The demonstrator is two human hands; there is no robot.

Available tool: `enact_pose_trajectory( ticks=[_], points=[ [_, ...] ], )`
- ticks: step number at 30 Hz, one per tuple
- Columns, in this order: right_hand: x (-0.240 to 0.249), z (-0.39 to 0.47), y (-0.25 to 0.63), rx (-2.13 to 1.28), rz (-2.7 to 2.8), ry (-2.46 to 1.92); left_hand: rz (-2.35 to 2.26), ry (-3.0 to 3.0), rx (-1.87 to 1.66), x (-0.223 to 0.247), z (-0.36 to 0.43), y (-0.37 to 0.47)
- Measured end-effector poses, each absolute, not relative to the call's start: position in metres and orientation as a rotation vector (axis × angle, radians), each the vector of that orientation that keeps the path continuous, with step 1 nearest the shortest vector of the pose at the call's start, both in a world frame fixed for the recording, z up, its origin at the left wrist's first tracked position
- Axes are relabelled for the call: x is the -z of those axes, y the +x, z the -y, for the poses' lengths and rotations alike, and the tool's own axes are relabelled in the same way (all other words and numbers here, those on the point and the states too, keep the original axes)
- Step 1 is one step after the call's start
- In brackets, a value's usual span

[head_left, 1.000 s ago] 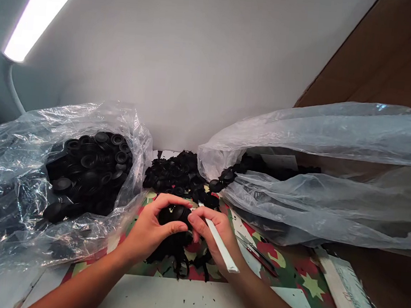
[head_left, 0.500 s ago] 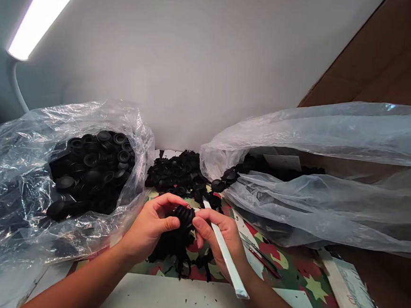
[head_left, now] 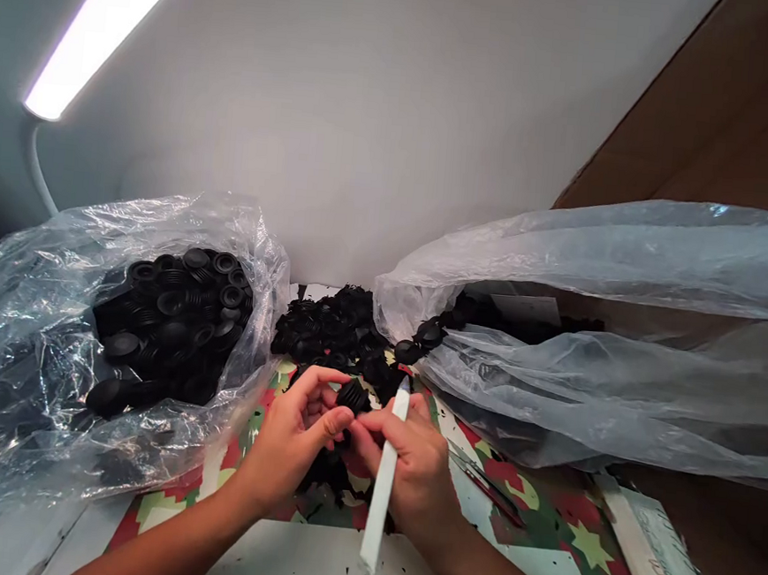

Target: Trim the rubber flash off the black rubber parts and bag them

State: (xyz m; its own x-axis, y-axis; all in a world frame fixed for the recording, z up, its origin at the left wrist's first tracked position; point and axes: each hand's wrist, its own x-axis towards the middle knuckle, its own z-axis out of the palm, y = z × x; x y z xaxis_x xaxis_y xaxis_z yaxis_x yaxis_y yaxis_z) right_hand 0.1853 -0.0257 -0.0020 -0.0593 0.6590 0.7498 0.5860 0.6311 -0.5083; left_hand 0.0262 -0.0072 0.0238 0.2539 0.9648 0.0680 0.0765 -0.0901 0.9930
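Note:
Between the fingertips of my left hand (head_left: 303, 432) is a ribbed black rubber piece (head_left: 352, 396), tilted up. My right hand (head_left: 410, 458) touches the lower edge of that piece with thumb and index finger pinched. A long white stick-like tool (head_left: 385, 482) with a pointed grey tip lies across the right hand, held against the fingers and slanting toward me. Dark scraps (head_left: 329, 474) lie below the hands on the patterned sheet (head_left: 593, 545). What the right fingertips pinch is too small to tell.
A clear plastic bag (head_left: 41, 331) holding many black ribbed parts (head_left: 174, 333) is at left. Black pieces (head_left: 328, 319) are heaped by the wall. Another plastic bag (head_left: 589, 383) opens at right, beside tweezers-like tools (head_left: 488, 489). A lit lamp (head_left: 112, 27) hangs upper left.
The black piece has turned and tipped in my fingers. My right hand has rolled over, and the white tool has swung from leaning right to leaning slightly left. The view has shifted a little.

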Motion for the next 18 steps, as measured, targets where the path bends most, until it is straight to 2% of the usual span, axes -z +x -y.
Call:
enact_pose_trajectory(
  ticks=[5,9,14,18],
  points=[
    [0.005,0.024,0.189,-0.063,1.811,-0.945,-1.096,1.562,-0.992,-0.022,-0.002,0.020],
    [0.003,0.014,0.205,-0.324,1.630,-1.097,-1.100,1.798,-0.823,-0.026,-0.006,0.013],
    [0.002,0.004,0.212,-0.690,1.764,-1.166,-1.076,1.869,-0.737,-0.029,-0.007,0.013],
    [0.004,0.003,0.207,-0.758,1.735,-1.170,-1.004,1.724,-0.728,-0.030,-0.007,0.014]
  ],
)
